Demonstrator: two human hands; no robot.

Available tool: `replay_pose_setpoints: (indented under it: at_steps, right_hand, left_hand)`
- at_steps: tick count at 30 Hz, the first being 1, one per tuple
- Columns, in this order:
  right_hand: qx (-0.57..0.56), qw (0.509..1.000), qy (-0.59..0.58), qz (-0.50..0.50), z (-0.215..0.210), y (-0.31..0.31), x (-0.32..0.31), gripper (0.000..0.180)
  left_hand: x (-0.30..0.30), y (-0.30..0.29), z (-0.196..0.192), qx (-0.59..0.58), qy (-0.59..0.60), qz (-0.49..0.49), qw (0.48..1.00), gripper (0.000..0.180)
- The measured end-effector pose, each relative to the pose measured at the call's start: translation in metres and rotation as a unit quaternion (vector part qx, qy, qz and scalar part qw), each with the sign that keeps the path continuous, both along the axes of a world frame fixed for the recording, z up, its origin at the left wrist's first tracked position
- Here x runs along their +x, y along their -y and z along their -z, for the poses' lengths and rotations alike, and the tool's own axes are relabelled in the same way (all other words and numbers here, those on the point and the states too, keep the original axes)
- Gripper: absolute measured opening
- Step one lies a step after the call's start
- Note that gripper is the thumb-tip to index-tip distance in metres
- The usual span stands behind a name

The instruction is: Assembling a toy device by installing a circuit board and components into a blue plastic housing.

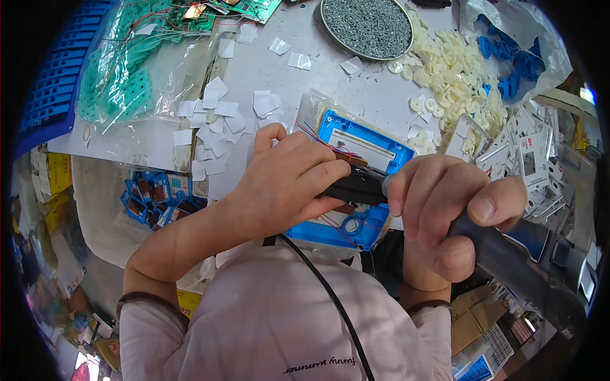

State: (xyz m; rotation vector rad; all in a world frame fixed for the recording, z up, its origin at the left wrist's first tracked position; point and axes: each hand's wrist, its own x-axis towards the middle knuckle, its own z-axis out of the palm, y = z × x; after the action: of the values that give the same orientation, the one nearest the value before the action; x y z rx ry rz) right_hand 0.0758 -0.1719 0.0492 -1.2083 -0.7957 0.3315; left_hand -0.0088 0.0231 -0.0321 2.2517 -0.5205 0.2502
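Observation:
My right hand (448, 206) is wrapped round a black powered screwdriver (518, 263), its tip end pointing left. The tip meets or nearly meets a black plastic part (357, 189); the contact itself is hidden by my fingers. With fingers bent, my left hand (286, 174) grips this black part from the left. Beneath both hands lies a blue plastic housing (372, 235), open side up, with thin red and blue wires (311, 132) running out of it. A brown piece behind the black part is mostly covered by my left hand.
Beyond the housing stands a round tray of small screws (368, 28). To the right lie heaped cream plastic pieces (454, 70), blue parts in a bag (511, 60) and white panels (527, 149). White paper squares (216, 120) are scattered left. A bin (105, 216) holds blue assemblies. A black cable (324, 286) crosses my shirt.

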Motion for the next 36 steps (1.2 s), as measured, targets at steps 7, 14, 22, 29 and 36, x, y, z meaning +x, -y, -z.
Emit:
replay_pose_setpoints:
  at_steps: [7,14,22,29,36]
  right_hand:
    - [-0.013,1.000,0.021,0.004,0.005,-0.007,-0.003,0.034]
    - [-0.034,0.998,0.053,-0.007,0.004,-0.009,-0.003,0.033]
    - [-0.043,0.992,0.115,-0.018,0.005,-0.018,-0.005,0.031]
    - [-0.055,0.991,0.117,-0.035,0.005,-0.026,-0.006,0.032]
    - [0.031,0.997,0.067,-0.029,-0.009,0.007,0.006,0.048]
  left_hand:
    - [-0.001,0.000,0.001,0.009,-0.008,-0.004,1.000,0.051]
    - [-0.002,-0.002,0.007,-0.021,0.009,0.018,1.000,0.052]
    - [0.000,-0.001,0.009,-0.014,0.074,0.030,0.997,0.038]
    - [-0.001,0.002,0.014,-0.010,0.111,0.031,0.993,0.036]
    - [-0.001,0.001,0.013,-0.032,0.089,0.038,0.995,0.048]
